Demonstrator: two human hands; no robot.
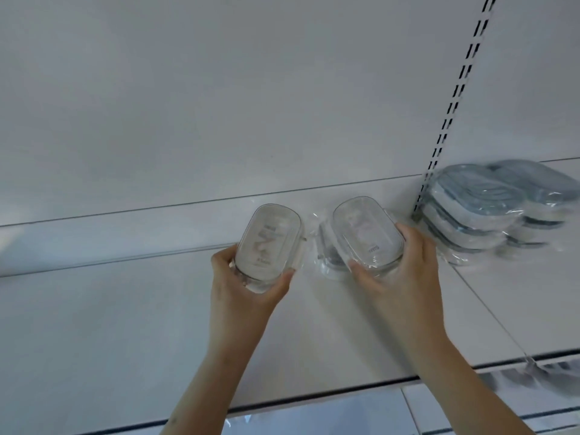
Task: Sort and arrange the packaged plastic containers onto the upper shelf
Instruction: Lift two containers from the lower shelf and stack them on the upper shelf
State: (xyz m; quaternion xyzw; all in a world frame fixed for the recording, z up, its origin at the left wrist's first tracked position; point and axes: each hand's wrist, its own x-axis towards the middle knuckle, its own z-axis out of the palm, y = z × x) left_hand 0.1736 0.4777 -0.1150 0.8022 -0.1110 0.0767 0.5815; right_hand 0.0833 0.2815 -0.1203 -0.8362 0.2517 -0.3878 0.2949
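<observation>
Two clear oval plastic containers in thin film are over the white upper shelf (125, 309). My left hand (241, 284) grips the left container (266, 243) from below, thumb on its right edge. My right hand (398, 268) grips the right container (367, 233), which sits on top of another wrapped container (329, 262) lying on the shelf. Both held containers are tilted towards me with their labelled faces showing.
Stacks of wrapped grey-lidded containers (477, 211) stand on the adjoining shelf section at the right, past a slotted upright (455, 102). The white back panel rises behind. More wrapped goods (552, 381) show below the shelf's front edge at the right.
</observation>
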